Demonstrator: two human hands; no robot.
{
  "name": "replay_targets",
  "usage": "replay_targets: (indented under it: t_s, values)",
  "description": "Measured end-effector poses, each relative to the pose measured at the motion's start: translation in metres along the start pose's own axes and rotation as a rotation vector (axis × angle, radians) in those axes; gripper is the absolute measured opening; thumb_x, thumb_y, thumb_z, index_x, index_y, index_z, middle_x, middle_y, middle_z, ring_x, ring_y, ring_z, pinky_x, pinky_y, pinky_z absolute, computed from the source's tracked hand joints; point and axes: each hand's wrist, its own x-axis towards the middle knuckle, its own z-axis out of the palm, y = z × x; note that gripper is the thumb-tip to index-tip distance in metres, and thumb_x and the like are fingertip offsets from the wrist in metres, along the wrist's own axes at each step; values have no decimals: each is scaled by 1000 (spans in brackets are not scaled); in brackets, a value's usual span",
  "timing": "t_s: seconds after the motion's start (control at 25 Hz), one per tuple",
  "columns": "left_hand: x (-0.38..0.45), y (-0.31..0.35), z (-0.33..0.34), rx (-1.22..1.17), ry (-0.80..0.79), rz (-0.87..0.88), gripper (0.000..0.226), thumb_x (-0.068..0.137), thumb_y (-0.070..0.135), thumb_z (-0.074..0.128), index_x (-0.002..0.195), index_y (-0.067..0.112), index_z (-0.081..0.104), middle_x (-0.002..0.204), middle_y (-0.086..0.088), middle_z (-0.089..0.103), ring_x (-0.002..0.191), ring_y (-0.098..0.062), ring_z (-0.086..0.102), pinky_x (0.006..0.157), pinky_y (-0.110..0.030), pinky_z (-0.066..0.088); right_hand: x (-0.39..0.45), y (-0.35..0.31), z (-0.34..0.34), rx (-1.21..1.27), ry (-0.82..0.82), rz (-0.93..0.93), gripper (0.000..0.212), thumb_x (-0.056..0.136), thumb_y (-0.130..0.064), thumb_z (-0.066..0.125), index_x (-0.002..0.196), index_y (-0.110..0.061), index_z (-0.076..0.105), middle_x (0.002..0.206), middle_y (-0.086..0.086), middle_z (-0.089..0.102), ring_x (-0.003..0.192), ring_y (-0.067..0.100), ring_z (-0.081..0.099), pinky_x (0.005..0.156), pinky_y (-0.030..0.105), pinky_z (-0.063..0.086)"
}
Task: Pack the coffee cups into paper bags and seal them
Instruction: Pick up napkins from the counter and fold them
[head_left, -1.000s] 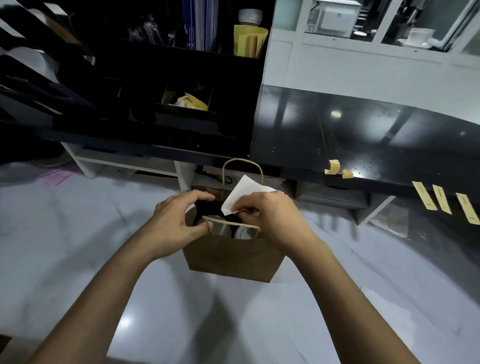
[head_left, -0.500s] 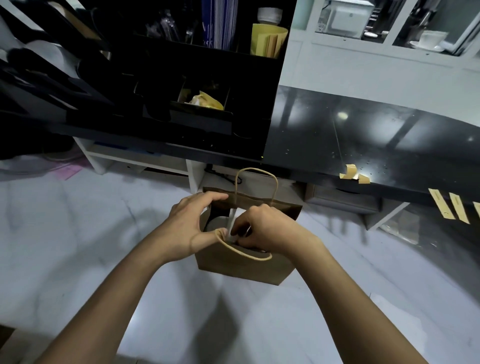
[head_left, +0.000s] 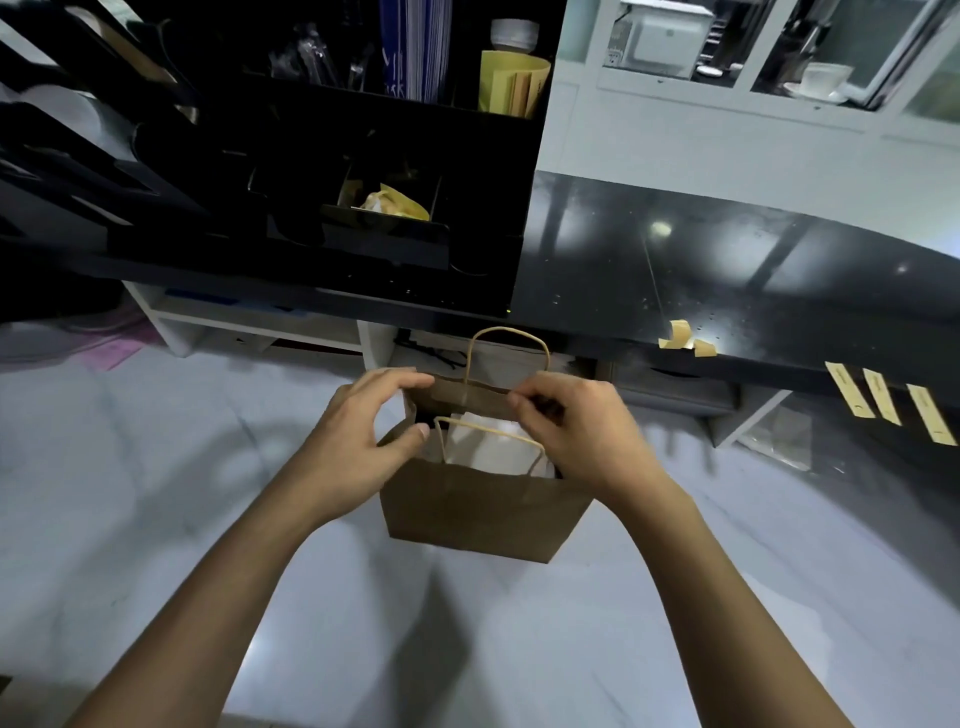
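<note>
A brown paper bag (head_left: 483, 512) with twisted paper handles stands upright on the white counter. A white paper napkin (head_left: 485, 447) lies inside it on top of the contents; the cups beneath are hidden. My left hand (head_left: 363, 441) holds the bag's left rim, fingers on the far edge and thumb at the near edge. My right hand (head_left: 582, 431) pinches the far rim at the right with curled fingers.
A raised black ledge (head_left: 727, 291) runs behind the bag, with crumpled tape (head_left: 685, 340) and three tape strips (head_left: 893, 405) stuck on its front edge. A black organizer (head_left: 363, 208) with a yellow holder (head_left: 511, 83) stands at the back left. White counter (head_left: 467, 649) lies in front.
The white napkin my right hand held above the bag is now inside it. Both hands have moved apart to the bag's rim.
</note>
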Motion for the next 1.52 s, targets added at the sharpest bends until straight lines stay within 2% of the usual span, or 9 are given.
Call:
replay_targets:
  t_s: [0.12, 0.24, 0.32, 0.56, 0.8, 1.08, 1.2, 1.36, 1.52]
  values:
    - [-3, -4, -1, -37, 68, -52, 46, 95, 31, 65, 128, 56, 45, 114, 56, 35, 120, -1, 38, 92, -31, 37, -12, 11, -6, 26, 259, 77, 19, 100, -36, 58, 87, -24, 67, 77, -14, 64, 73, 6, 59, 62, 26, 48]
    - [-6, -10, 0, -39, 107, -117, 37, 97, 32, 61, 126, 50, 46, 120, 33, 47, 123, -4, 43, 93, -31, 39, -24, 24, -5, 32, 358, 209, 36, 102, -46, 50, 79, -21, 60, 73, -7, 59, 69, 12, 56, 60, 36, 49]
    - [-8, -13, 0, -26, 104, -147, 26, 98, 33, 59, 120, 45, 51, 124, 21, 52, 122, -5, 44, 92, -31, 40, -30, 30, -1, 5, 352, 262, 49, 102, -54, 40, 75, -19, 62, 75, -5, 56, 69, 12, 55, 62, 38, 49]
    - [-13, -15, 1, -9, 1, -148, 11, 102, 38, 50, 99, 47, 57, 103, 35, 50, 98, 7, 50, 76, -17, 39, -37, 33, 8, 78, 279, 309, 62, 102, -64, 31, 71, -30, 73, 89, -11, 56, 79, 3, 57, 66, 23, 44]
    - [-14, -17, 1, -130, -128, -169, 29, 102, 40, 45, 123, 32, 63, 131, 15, 53, 128, -10, 45, 106, -37, 40, -37, 28, 13, 109, 186, 267, 73, 90, -73, 32, 95, -20, 82, 102, -12, 50, 98, 7, 54, 73, 21, 43]
    - [-12, -11, -1, 53, -134, -80, 32, 89, 23, 72, 116, 37, 61, 163, 21, 14, 147, -16, 26, 113, -46, 38, -42, 26, 8, -2, 174, 228, 56, 92, -69, 41, 95, -30, 81, 142, -13, 46, 132, 10, 36, 102, 39, 39]
    - [-8, -12, -1, 56, -126, -63, 26, 91, 25, 71, 108, 41, 60, 162, 18, 22, 146, -17, 28, 114, -47, 37, -43, 27, 7, -17, 92, 208, 52, 91, -70, 41, 95, -33, 77, 138, -15, 53, 128, 8, 38, 106, 42, 37]
    - [-3, -16, -2, 40, -43, -49, 20, 91, 27, 72, 102, 41, 64, 142, 14, 47, 132, -16, 43, 108, -47, 43, -47, 33, 5, -63, 40, 140, 24, 91, -55, 61, 100, -36, 71, 129, -18, 52, 123, 4, 42, 104, 32, 30]
    - [0, -23, 3, 47, 42, -59, 26, 85, 31, 77, 97, 41, 56, 116, 24, 51, 116, -8, 49, 88, -33, 48, -47, 35, 7, -84, 64, 115, 13, 89, -40, 74, 98, -39, 66, 121, -20, 53, 116, 3, 46, 104, 31, 33]
